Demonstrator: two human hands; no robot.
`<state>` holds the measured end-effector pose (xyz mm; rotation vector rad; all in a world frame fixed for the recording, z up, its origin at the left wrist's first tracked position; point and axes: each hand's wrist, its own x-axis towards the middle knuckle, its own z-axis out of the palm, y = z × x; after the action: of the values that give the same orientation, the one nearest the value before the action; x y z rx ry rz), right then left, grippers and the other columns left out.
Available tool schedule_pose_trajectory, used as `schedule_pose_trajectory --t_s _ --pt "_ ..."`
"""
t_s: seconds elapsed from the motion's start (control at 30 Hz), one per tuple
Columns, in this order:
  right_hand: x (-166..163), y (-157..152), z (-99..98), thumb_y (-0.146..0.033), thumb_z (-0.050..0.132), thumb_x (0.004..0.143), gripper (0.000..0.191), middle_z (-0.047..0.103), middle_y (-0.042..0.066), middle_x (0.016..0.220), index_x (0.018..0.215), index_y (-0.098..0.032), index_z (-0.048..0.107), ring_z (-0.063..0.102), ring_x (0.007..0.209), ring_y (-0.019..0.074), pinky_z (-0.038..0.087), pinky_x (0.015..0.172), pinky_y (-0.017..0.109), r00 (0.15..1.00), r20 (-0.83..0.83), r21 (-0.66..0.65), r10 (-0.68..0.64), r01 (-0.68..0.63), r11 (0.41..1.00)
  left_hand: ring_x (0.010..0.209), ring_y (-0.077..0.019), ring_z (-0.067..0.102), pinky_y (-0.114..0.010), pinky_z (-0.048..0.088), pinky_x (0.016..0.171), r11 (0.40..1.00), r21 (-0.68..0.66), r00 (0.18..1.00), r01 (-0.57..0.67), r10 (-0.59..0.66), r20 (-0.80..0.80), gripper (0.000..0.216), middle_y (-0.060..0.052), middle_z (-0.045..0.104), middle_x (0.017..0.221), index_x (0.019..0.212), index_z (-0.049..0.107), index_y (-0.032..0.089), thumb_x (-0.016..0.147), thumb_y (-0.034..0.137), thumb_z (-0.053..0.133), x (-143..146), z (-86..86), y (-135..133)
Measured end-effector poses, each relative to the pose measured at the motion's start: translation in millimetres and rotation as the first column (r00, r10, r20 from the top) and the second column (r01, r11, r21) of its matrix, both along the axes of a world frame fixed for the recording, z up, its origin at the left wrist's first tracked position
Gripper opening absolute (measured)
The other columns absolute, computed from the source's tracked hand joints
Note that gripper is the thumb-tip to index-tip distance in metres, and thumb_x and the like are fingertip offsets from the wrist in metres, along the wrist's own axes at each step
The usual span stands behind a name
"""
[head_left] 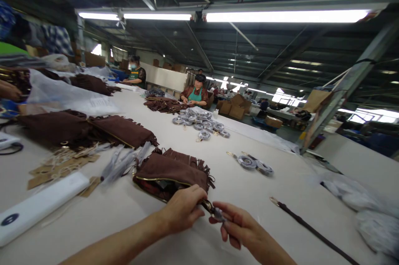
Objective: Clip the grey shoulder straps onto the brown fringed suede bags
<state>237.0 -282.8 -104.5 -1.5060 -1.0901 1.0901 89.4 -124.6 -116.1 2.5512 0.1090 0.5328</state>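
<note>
A dark brown fringed bag (177, 169) lies on the table with its gold zipper open, showing a dark lining. At its right corner, my left hand (185, 207) is closed on a short dark tab of the bag with a metal fitting. My right hand (240, 223) pinches a piece of greyish clear plastic wrapping (219, 215) at the end of this tab; what lies inside the wrapping is hard to make out. To the right, a long dark strap (311, 223) with a gold clasp lies on the table.
Coiled wrapped straps (247, 162) lie beyond my right hand, with a pile of coils (202, 121) farther back. More brown bags (121, 128), paper tags (59, 169) and a white device (43, 204) are at left. Two people (195, 92) sit across the table.
</note>
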Motion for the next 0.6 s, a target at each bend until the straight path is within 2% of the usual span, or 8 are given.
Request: schedule_pose_trajectory --t_s 0.2,0.3,0.33,0.4,0.47,0.5,0.57,0.6 --pt "-6 -3 6.9 -0.055 0.061 0.080 0.081 0.069 0.007 0.094 0.146 -0.022 0.027 0.067 0.086 0.0232 0.052 0.064 0.033 0.998 -0.054 -0.046 0.009 -0.011 0.999 0.079 -0.0219 0.059 -0.031 0.047 0.068 0.991 0.123 0.998 0.055 -0.050 -0.044 0.010 -0.006 0.060 0.089 0.088 0.051 0.019 0.078 0.018 0.053 3 -0.6 -14" --pt "-5 0 5.6 -0.060 0.059 0.080 0.074 0.069 0.008 0.095 0.138 -0.020 0.036 0.067 0.084 0.0234 0.054 0.062 0.033 0.986 -0.104 -0.092 -0.127 0.118 0.989 0.073 -0.0178 0.059 -0.028 0.048 0.066 0.986 -0.160 0.998 0.044 -0.036 0.053 0.013 -0.003 0.059 0.078 0.083 0.050 0.018 0.072 0.010 0.050 9 -8.1 -15" --pt "-5 2 3.4 -0.062 0.059 0.078 0.068 0.068 0.008 0.094 0.129 -0.020 0.043 0.068 0.084 0.0236 0.054 0.058 0.031 0.977 -0.112 -0.095 -0.182 0.172 0.981 0.068 -0.0157 0.059 -0.026 0.048 0.062 0.941 -0.337 0.997 0.040 -0.017 0.069 0.013 -0.001 0.058 0.072 0.082 0.049 0.018 0.072 0.010 0.048 11 -10.8 -14" --pt "-7 7 -2.0 -0.065 0.060 0.075 0.056 0.067 0.006 0.088 0.108 -0.020 0.052 0.068 0.080 0.0226 0.052 0.052 0.027 0.965 -0.067 -0.081 -0.255 0.249 0.965 0.056 -0.0122 0.056 -0.022 0.047 0.053 0.739 -0.673 0.998 0.036 0.001 0.055 0.009 0.002 0.054 0.061 0.081 0.049 0.017 0.073 0.014 0.047 15 -15.9 -12" --pt "-14 13 -7.3 -0.068 0.058 0.074 0.051 0.065 0.004 0.080 0.091 -0.020 0.052 0.067 0.074 0.0207 0.050 0.045 0.023 0.965 0.028 -0.057 -0.260 0.261 0.964 0.048 -0.0107 0.055 -0.021 0.046 0.047 0.525 -0.850 0.999 0.040 -0.017 0.037 0.010 0.004 0.054 0.056 0.081 0.049 0.016 0.071 0.017 0.049 19 -20.5 -11" --pt "-17 15 -9.5 -0.068 0.058 0.074 0.049 0.065 0.003 0.077 0.085 -0.021 0.049 0.067 0.071 0.0199 0.048 0.042 0.021 0.964 0.091 -0.054 -0.251 0.256 0.965 0.047 -0.0105 0.055 -0.021 0.046 0.047 0.467 -0.883 0.999 0.043 -0.019 0.039 0.012 0.004 0.055 0.056 0.081 0.050 0.015 0.068 0.017 0.051 20 -22.5 -12" --pt "-24 20 -13.9 -0.066 0.055 0.077 0.045 0.066 0.003 0.072 0.078 -0.022 0.045 0.066 0.063 0.0178 0.042 0.036 0.018 0.944 0.242 -0.067 -0.227 0.249 0.966 0.046 -0.0103 0.055 -0.020 0.046 0.047 0.445 -0.895 0.999 0.034 0.007 0.041 0.014 0.004 0.056 0.055 0.081 0.052 0.015 0.067 0.016 0.052 22 -25.1 -13" --pt "-26 22 -16.6 -0.064 0.053 0.079 0.043 0.066 0.002 0.070 0.075 -0.022 0.043 0.065 0.058 0.0164 0.039 0.034 0.017 0.925 0.313 -0.081 -0.214 0.250 0.965 0.046 -0.0102 0.055 -0.019 0.045 0.045 0.476 -0.879 0.999 0.022 0.028 0.040 0.013 0.004 0.055 0.054 0.081 0.052 0.015 0.067 0.015 0.051 21 -25.5 -14"
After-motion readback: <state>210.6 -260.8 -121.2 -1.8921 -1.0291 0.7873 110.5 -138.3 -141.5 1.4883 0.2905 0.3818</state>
